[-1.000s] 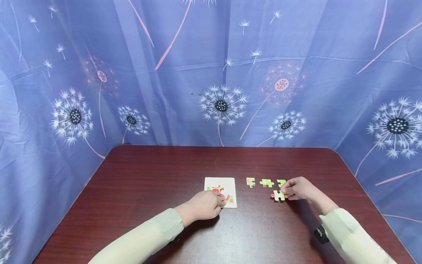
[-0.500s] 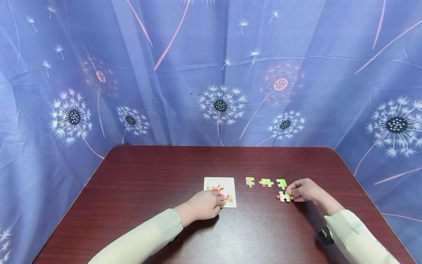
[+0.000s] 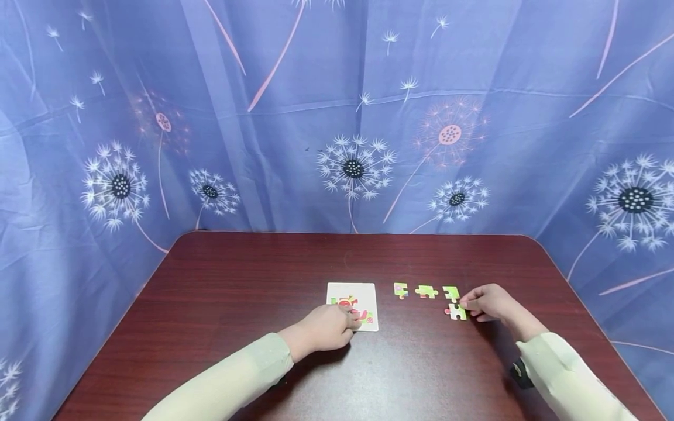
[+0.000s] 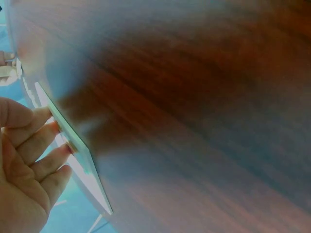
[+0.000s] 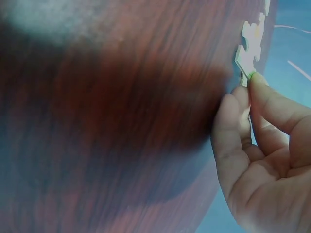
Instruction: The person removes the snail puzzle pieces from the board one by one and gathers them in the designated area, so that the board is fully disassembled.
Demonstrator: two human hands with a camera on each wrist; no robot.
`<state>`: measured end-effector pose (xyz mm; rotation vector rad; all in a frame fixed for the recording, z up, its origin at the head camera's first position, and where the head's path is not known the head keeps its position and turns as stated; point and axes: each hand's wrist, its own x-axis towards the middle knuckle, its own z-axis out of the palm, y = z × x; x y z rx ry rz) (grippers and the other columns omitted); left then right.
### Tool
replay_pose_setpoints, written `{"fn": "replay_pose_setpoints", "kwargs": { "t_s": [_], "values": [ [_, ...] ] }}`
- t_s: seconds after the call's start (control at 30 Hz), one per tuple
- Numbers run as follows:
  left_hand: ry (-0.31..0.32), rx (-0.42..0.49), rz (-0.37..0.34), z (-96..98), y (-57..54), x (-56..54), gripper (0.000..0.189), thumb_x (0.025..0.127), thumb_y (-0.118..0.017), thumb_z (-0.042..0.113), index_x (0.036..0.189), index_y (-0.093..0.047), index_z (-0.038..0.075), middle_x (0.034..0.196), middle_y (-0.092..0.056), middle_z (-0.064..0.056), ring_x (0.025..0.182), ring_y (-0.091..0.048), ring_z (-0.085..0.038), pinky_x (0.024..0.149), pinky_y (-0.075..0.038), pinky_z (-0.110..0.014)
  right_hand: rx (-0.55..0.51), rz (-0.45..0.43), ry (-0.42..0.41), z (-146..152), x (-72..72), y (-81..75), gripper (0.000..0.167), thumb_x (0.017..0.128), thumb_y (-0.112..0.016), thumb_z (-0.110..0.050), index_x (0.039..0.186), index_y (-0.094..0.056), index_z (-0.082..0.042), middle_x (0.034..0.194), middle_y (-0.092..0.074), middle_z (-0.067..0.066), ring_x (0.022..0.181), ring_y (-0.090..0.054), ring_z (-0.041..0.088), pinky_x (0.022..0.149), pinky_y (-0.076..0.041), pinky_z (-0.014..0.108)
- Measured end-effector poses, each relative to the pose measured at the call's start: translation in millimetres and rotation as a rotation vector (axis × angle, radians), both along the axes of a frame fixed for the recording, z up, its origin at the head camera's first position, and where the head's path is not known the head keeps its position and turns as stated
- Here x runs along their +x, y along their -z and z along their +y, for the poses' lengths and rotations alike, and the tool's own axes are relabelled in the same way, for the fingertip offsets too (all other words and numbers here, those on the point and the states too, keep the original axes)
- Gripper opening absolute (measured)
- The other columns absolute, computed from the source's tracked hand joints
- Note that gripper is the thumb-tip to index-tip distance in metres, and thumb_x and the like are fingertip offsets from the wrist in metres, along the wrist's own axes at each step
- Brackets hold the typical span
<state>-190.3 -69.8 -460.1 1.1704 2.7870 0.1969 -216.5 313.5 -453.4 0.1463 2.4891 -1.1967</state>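
In the head view my right hand (image 3: 487,303) pinches a green jigsaw puzzle piece (image 3: 456,312) at its right edge, between thumb and fingertips. The pinched piece (image 5: 247,60) shows edge-on in the right wrist view, low over the table. Just behind it lies a corner piece (image 3: 450,292) in green and white. My left hand (image 3: 323,328) rests its fingertips on a white puzzle board (image 3: 363,290) that bears a red and green picture, partly covered by the fingers. From the left wrist, the fingers (image 4: 41,141) reach onto the board's face (image 4: 80,145).
Two more puzzle pieces lie in a row left of the corner piece: a green one (image 3: 426,291) and one with a purple spot (image 3: 401,290). All this is on a dark red wooden table (image 3: 253,280), with a blue dandelion-print curtain (image 3: 295,146) behind it.
The right hand has drawn its puzzle piece to the right, below the corner piece, which now shows more fully. My left hand stays on the board.
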Motion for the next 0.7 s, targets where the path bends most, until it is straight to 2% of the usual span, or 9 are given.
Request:
{"fn": "replay_pose_setpoints", "kwargs": {
  "t_s": [0.27, 0.7],
  "values": [
    [0.044, -0.015, 0.069, -0.5, 2.8, -2.1, 0.034, 0.093, -0.057, 0.019, 0.119, -0.079, 0.018, 0.126, -0.076, 0.003, 0.123, -0.069, -0.01, 0.103, -0.055, -0.027, 0.02, 0.013, 0.019, -1.9, -1.3, 2.2, 0.021, 0.096, -0.067, -0.007, 0.102, -0.071, 0.013, 0.077, -0.062, -0.006, 0.072, -0.054, 0.013, 0.062, -0.057, 0.026],
    [0.025, -0.025, 0.035, -1.9, 3.0, -0.9, 0.035, 0.094, -0.056, 0.019, 0.122, -0.077, 0.018, 0.131, -0.073, 0.004, 0.13, -0.065, -0.012, 0.108, -0.053, -0.028, 0.015, 0.011, 0.039, -5.1, -2.5, 5.8, 0.018, 0.095, -0.066, -0.005, 0.099, -0.07, 0.012, 0.073, -0.059, -0.006, 0.067, -0.052, 0.012, 0.059, -0.055, 0.025]
  ]
}}
